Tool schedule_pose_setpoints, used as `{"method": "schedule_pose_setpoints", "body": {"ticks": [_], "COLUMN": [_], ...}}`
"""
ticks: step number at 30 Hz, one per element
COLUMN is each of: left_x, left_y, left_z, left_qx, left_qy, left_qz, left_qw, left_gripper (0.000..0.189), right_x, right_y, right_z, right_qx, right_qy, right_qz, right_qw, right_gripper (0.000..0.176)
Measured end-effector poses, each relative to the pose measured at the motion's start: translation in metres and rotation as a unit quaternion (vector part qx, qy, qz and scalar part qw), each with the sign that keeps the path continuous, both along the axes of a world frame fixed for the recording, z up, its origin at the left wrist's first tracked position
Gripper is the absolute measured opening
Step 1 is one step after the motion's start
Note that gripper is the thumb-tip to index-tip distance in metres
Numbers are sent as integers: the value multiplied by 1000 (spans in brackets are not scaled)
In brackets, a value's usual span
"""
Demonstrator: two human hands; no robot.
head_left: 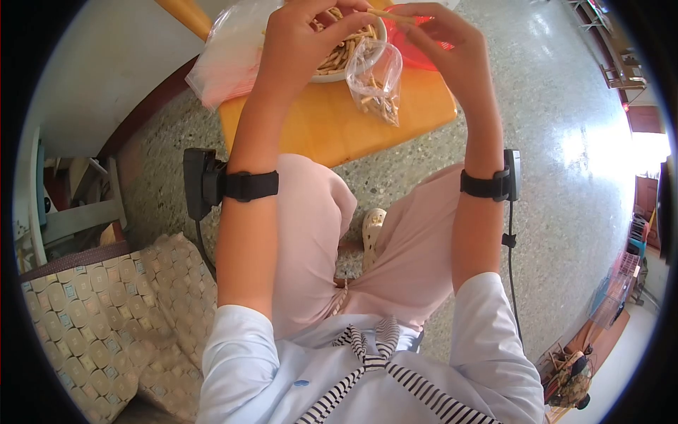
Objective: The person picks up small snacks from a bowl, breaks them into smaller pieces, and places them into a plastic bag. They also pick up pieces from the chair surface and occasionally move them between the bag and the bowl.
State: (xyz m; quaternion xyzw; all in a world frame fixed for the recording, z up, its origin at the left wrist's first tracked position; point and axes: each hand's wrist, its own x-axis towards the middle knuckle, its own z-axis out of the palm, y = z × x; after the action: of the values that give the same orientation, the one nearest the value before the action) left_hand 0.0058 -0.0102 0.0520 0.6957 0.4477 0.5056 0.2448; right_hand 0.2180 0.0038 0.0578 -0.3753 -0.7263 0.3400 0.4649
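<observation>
My right hand [445,39] pinches a thin tan stick-shaped piece [390,15] at the top of the view. The fingertips of my left hand [314,28] close at the piece's other end, above the bowl. Below my left hand, a white bowl [332,78] holds many similar short tan sticks [344,56], partly hidden by that hand. A clear plastic bag [367,67] with several sticks inside lies against the bowl's front right edge, its mouth open. Beneath my right hand is a red perforated basket [417,56], partly covered by the fingers.
A stack of clear and pinkish plastic bags [226,67] lies on the left of the wooden stool-like surface [311,127]. A patterned cloth-covered seat [127,311] is at lower left. Cables hang from black devices strapped to both forearms [201,184]. Speckled floor [558,233] extends right.
</observation>
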Motion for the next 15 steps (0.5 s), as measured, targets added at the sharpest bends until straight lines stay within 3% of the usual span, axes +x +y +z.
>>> {"method": "schedule_pose_setpoints", "body": {"ticks": [3, 6, 8, 12, 15], "left_x": [2, 7, 8, 0, -6], "left_y": [-7, -15, -16, -14, 3], "left_z": [0, 12, 13, -3, -25], "left_qx": [28, -7, -15, -49, -40], "left_qy": [-27, -17, 39, 86, 179], "left_qz": [-34, -45, -33, -42, -62], "left_qw": [999, 999, 999, 994, 981], "left_gripper": [20, 17, 14, 19, 24], "right_x": [2, 2, 8, 8, 10], "right_y": [-3, -7, -2, 1, 16], "right_z": [-13, -17, -15, -31, -47], "right_qx": [7, -1, 48, 63, 93], "right_qy": [31, -47, -134, -139, -210], "right_qz": [32, 17, 32, 13, -28], "right_qw": [999, 999, 989, 988, 973], "right_gripper": [24, 33, 44, 49, 54]}}
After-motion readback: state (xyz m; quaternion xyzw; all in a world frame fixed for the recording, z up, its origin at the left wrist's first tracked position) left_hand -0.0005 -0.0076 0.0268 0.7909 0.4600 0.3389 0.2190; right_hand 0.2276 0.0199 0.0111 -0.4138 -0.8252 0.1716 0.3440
